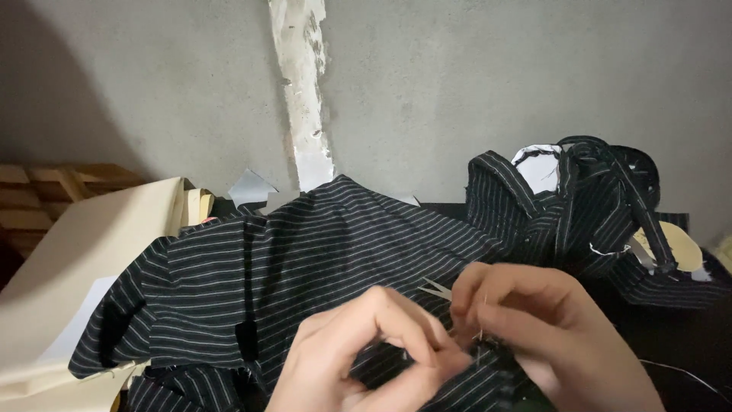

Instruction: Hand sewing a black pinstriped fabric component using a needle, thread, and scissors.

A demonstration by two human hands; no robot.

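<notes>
Low in front of me, draped across the work surface, lies the black woven cloth garment with thin white pinstripes, and both my hands meet on its near edge. It looks light and limp to me, sagging into folds wherever nothing bears it up, so I judge it will slide and bunch rather than hold a shape; it wants taking by a pinch close to the spot being worked, with the rest left to lie.

My left hand curls palm inward, thumb and forefinger closed to a narrow pinch on a small fold of the striped cloth. My right hand arches over from the other side, fingertips bunched tight on the same fold, and something thin and pale like a needle or thread stands between them, though it is too fine to tell which. A small pale metal point, perhaps snips, pokes out just beside my right fingers.

Beyond, a second heap of the same striped fabric rests against the grey concrete wall, and cream paper sheets lie to my left.
</notes>
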